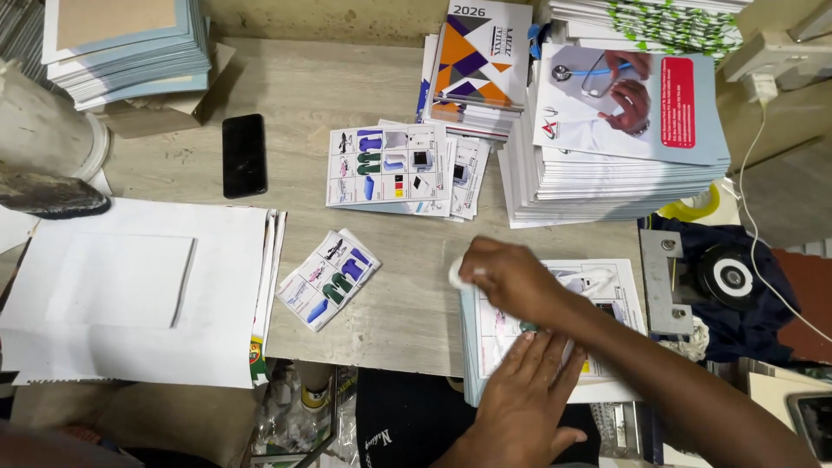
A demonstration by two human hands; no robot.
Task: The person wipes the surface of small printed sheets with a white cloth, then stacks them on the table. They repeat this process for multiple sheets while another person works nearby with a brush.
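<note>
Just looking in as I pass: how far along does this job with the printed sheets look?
Done, it seems: a small folded batch lies apart mid-table, and a fanned set of printed sheets lies beyond it. In hand: the left hand lies flat on the pile of printed sheets at the table edge, while the right hand rubs a white pad along it. Left: that pile looks thick.

Pale wood-grain worktop (347, 87), evenly lit. Beige wall (329, 17) strip along the top edge. White socket (763, 52) with cable (758, 199) at right. Metal bracket (660, 282) on worktop's right edge. Clutter below the front edge.
</note>
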